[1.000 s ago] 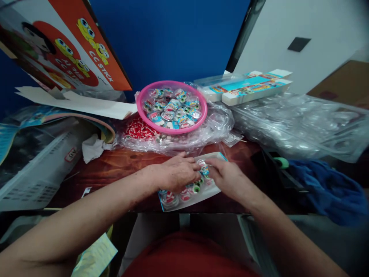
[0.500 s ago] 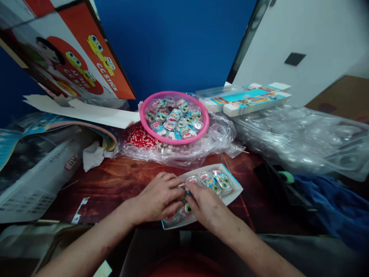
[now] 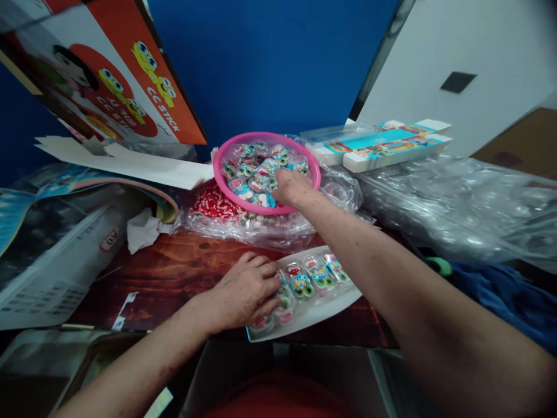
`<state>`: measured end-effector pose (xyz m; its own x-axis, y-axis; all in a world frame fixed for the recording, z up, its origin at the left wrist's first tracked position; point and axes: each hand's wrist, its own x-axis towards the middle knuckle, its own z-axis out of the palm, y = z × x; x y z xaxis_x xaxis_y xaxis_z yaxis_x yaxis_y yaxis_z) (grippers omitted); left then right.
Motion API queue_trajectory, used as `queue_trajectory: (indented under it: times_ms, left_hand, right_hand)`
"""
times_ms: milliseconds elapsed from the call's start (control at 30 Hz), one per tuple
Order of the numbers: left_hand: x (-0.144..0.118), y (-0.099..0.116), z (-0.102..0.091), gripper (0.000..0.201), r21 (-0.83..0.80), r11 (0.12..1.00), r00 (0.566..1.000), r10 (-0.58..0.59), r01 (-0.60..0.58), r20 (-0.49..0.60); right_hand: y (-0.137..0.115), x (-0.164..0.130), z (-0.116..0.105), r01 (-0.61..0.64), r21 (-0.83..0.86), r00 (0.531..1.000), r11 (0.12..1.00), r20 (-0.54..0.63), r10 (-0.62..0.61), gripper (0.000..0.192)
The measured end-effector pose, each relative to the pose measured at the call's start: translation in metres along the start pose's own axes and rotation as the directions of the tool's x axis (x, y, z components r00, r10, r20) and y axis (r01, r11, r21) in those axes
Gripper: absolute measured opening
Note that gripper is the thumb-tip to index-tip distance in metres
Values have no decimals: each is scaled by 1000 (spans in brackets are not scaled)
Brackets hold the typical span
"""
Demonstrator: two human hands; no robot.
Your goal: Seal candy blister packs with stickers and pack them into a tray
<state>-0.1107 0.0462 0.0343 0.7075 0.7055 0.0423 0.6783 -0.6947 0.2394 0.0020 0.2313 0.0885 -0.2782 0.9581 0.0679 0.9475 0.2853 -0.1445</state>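
My left hand (image 3: 250, 288) lies over the left end of a shallow white carton (image 3: 324, 307), fingers stretched out and resting on the packs there. Inside the carton stands a row of small clear plastic packs (image 3: 300, 281), each showing green eyeball shapes, red bits and a blue printed label. Over in the pink basin (image 3: 261, 209), my right hand (image 3: 292, 187) has its fingers curled down and together among more such packs (image 3: 256, 168). It seems to grip one of them, though the fingertips and that pack are mostly hidden. My right forearm covers the carton's right end.
Behind the basin lies clear plastic film over red-and-white pieces (image 3: 213, 203). Flat printed cartons (image 3: 391, 145) and clear moulded trays (image 3: 456, 203) lie at right. A white plastic basket (image 3: 65, 273) is at left, below a large printed box (image 3: 113, 75). Blue cloth (image 3: 500, 302) lies far right.
My right hand has left the packs in the carton and moved up and forward into the pink basin. My left hand stays at the carton's left end.
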Motion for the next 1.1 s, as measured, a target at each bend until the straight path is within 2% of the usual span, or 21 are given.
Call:
queue_trajectory:
  times_ms: [67,133,167,267,367,400,467,533,600,633,700,767,800,833,900,967,1033,1100]
  left_hand:
    - [3,0,1,24,11,1000,1000,9,-9,10]
    - [6,0,2,22,6,1000,999,24,-24,29]
    - [7,0,2,21,2,999,999,33,-33,38]
    - [9,3,6,24,22,999,999,43,-43,18]
    - [12,7,12,40,63,997,997,51,-47,-52]
    - [13,8,13,41,61,996,997,67,-64,-46]
    - [16,9,15,34,50,995,996,87,-87,8]
    - [18,9,13,25,51,995,995,77,-80,66]
    - [19,9,11,19,67,996,995,55,-61,81]
    - [20,10,9,21,73,996,996,49,-55,73]
    - [21,12,7,31,80,994,996,67,-71,50]
    - [22,13,8,40,77,992,995,94,-98,45]
    - [23,14,9,41,71,992,993,104,-108,57]
    - [24,14,10,40,65,991,991,110,-115,75]
    - [23,13,15,32,55,991,989,114,-119,95]
    - [21,11,19,27,51,991,989,118,-123,87]
    - [19,9,23,26,43,992,991,111,-115,71]
    - [18,9,22,25,33,997,995,72,-75,71]
  right_hand:
    - [13,-20,-8,9,68,997,998,-75,-4,32]
    - [30,-56,-8,41,185,991,982,-136,-16,33]
    - [38,-78,-3,65,242,992,968,-117,-38,34]
    - [49,-149,28,64,353,995,934,50,-87,29]
    - [44,-191,54,51,303,993,952,90,-82,29]
    - [42,-194,55,76,237,991,968,86,-99,28]
    - [39,-181,43,135,64,990,989,43,-138,23]
    - [39,-147,21,135,-99,988,986,-65,-142,23]
    - [41,-96,0,93,-172,978,981,-167,-122,25]
    - [41,-69,-7,72,-171,983,983,-153,-98,25]
    - [41,-20,-13,36,-138,998,990,-42,-42,26]
    - [40,12,-12,13,-112,1000,994,13,-11,28]
    - [41,18,-11,6,-100,1000,995,12,-5,31]
    - [42,16,-11,2,-85,1000,996,-3,-2,34]
    - [49,-6,-11,12,-53,999,999,-52,-14,36]
    - [59,-46,-9,86,-11,989,996,-123,-86,34]
    - [70,-85,-1,221,41,950,974,-234,-205,29]
    - [79,-108,9,187,59,931,981,-331,-157,27]
